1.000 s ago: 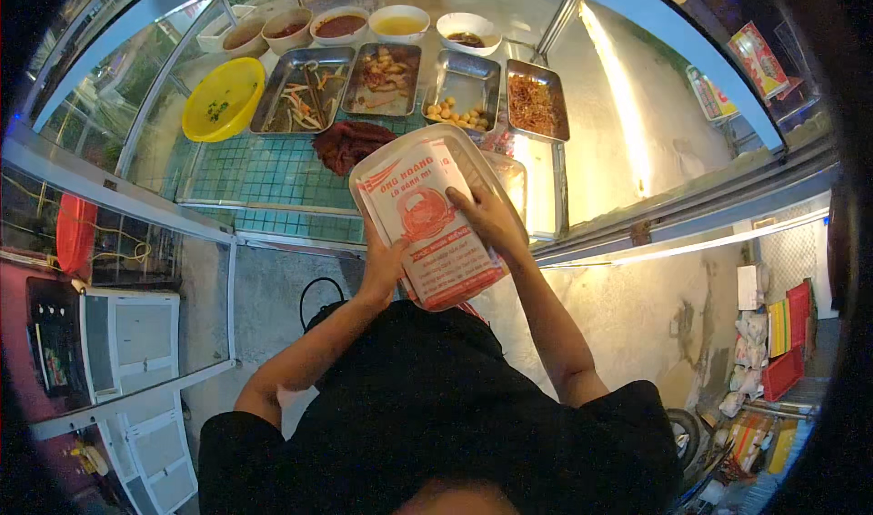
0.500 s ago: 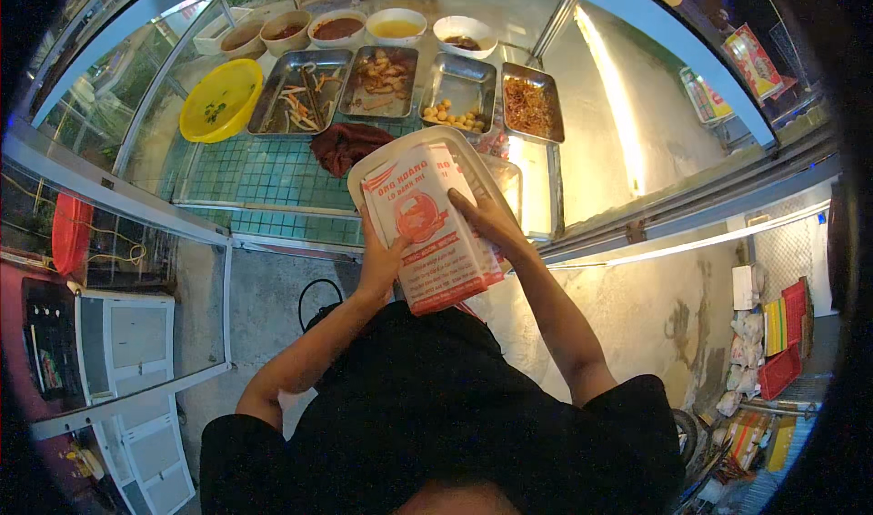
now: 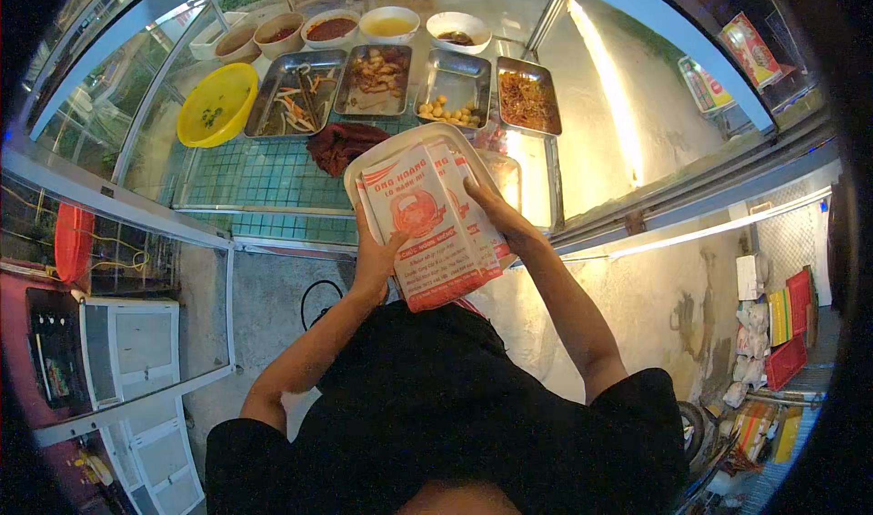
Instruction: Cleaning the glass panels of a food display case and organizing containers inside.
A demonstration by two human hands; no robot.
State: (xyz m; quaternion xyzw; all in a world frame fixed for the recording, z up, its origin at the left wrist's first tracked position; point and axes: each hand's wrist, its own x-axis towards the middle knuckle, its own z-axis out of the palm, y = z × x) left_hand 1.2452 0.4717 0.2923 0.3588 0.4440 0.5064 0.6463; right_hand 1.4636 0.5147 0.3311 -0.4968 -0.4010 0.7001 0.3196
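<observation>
White paper bags [image 3: 423, 260] with red print lie in a stack, slightly fanned, over a pale shallow plastic tray [image 3: 356, 165] in front of my body. My left hand [image 3: 375, 258] is closed on the left side of the stack, its thumb lying across the top bag. At the right edge, my right hand [image 3: 498, 213] grips the bags, its thumb side against their upper right part. The undersides of the bags and several fingers are hidden. Just beyond the tray's left corner sits a crumpled dark red cloth [image 3: 344, 148].
A glass-sided counter holds metal trays of food [image 3: 375, 80], a yellow bowl [image 3: 218, 106] and white bowls of sauce [image 3: 389, 26]. Its front frame [image 3: 300, 215] runs below them. A white cabinet [image 3: 145, 351] stands left; shelves with red baskets [image 3: 787, 362] are at right.
My right hand has shifted slightly right and up along the bags. More of the lower bag's printed face shows beside the top one. My left hand keeps its hold.
</observation>
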